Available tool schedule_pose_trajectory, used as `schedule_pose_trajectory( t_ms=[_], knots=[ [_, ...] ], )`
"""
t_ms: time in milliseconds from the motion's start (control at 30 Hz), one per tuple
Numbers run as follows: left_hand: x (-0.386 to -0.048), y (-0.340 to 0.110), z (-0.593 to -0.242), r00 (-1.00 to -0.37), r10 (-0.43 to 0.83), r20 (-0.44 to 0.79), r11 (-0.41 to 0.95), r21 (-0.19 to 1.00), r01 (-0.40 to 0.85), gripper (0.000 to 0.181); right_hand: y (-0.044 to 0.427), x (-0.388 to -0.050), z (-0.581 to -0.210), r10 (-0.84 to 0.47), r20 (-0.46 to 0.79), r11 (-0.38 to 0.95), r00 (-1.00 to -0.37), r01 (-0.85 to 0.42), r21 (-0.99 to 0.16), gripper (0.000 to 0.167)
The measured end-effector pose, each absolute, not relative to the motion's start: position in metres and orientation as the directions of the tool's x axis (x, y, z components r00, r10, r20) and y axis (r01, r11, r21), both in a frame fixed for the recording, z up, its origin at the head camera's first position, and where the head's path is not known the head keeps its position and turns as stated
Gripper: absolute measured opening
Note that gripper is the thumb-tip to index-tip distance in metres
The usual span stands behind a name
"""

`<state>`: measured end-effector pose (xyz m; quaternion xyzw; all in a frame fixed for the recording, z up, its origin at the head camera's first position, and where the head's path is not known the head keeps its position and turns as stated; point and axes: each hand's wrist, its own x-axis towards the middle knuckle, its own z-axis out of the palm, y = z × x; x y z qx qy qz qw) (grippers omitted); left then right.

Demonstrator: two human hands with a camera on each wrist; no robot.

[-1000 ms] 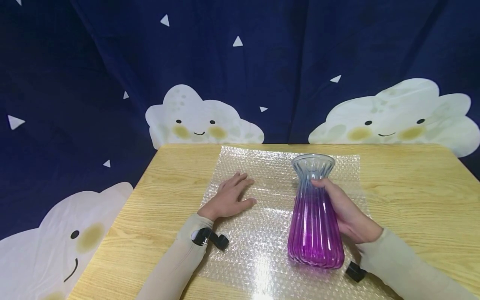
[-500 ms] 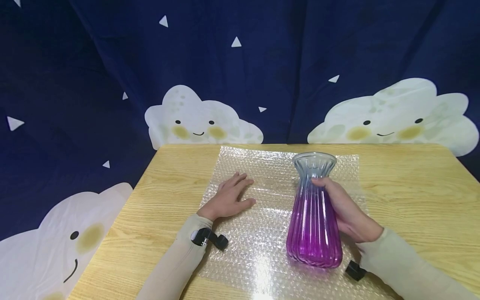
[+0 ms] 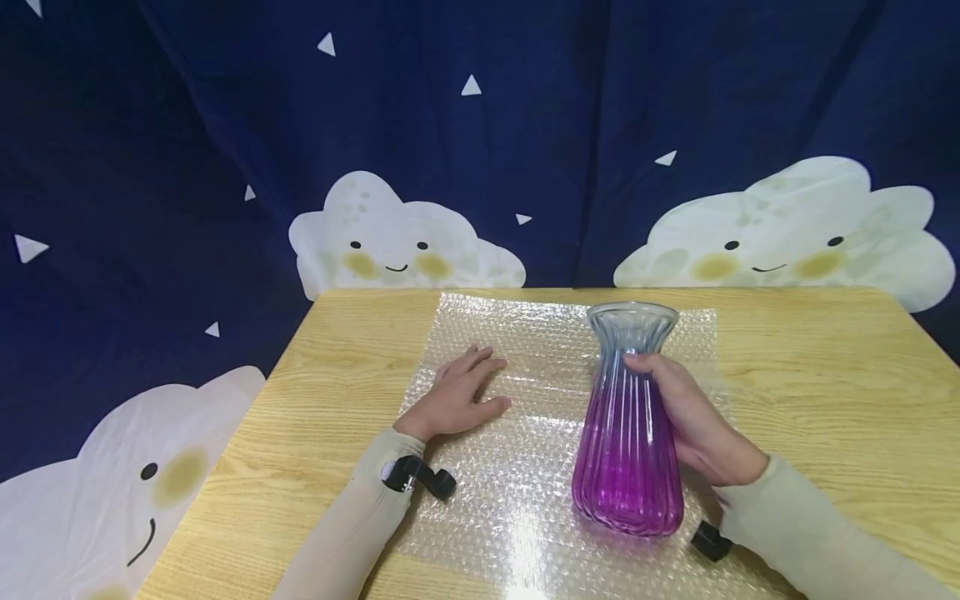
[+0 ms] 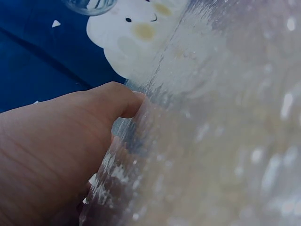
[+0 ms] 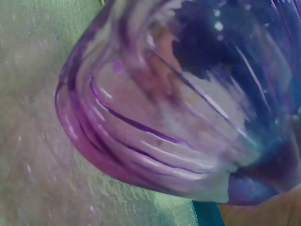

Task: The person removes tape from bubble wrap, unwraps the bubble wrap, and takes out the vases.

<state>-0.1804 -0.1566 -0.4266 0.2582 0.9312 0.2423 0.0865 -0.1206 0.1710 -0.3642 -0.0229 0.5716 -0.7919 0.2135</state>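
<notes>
A ribbed glass vase (image 3: 628,450), clear blue at its flared mouth and purple toward the base, is over the right part of a bubble wrap sheet (image 3: 517,475). My right hand (image 3: 697,425) grips the vase from the right, thumb across its neck; the other fingers are hidden behind the glass. Whether the base touches the wrap, I cannot tell. Fingers spread, my left hand (image 3: 456,398) rests on the sheet's left side. The left wrist view shows its thumb (image 4: 124,101) against the wrap. Close up in the right wrist view is the vase's purple body (image 5: 136,132).
The bubble wrap lies flat on a light wooden table (image 3: 315,400), which shows bare to both sides. A dark blue cloth (image 3: 420,108) with printed clouds hangs behind the table. Small black cameras sit at both wrists.
The vase's mouth has shifted slightly away and to the right, its base slightly left, with the right hand still gripping it. The left hand stays put.
</notes>
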Motion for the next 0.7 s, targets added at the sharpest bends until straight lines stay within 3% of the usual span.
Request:
schedule_pose_trajectory(
  t_ms=[300, 700],
  knots=[
    [-0.1808, -0.1566, -0.4276, -0.850, 0.527, -0.023, 0.742, 0.501, 0.446, 0.069, 0.1698, -0.1167, -0.3603, -0.339, -0.162, -0.230, -0.927, 0.248, -0.941, 0.019],
    [-0.1798, -0.1565, -0.4250, -0.848, 0.530, -0.027, 0.738, 0.507, 0.445, 0.070, 0.1676, -0.1117, -0.3550, -0.299, -0.104, -0.228, -0.948, 0.177, -0.958, 0.028]
  ],
)
